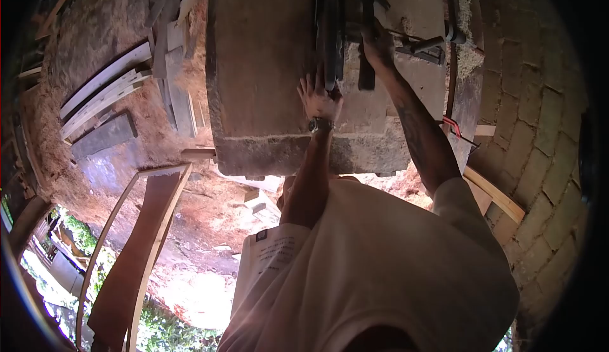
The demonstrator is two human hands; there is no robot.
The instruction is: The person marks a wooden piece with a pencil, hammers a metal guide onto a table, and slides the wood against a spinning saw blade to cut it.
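Note:
A thick, worn workbench slab point(260, 66) fills the upper middle of the view. A long dark bar point(331, 22) runs along its top. My left hand point(319, 96), with a watch on the wrist, grips the near end of that bar, fingers spread beside it. My right hand point(379, 44) is further along the bench, closed around a dark handle point(366, 76) next to the bar. A metal rod point(432, 42) sticks out to the right of that hand. My white shirt point(393, 269) hides the floor below.
A brick wall point(533, 130) stands close on the right. Pale planks point(101, 95) lie on the sawdust-covered ground at left. A curved wooden board point(143, 238) leans at lower left. Wood offcuts point(257, 203) lie under the bench, and greenery shows at the bottom left.

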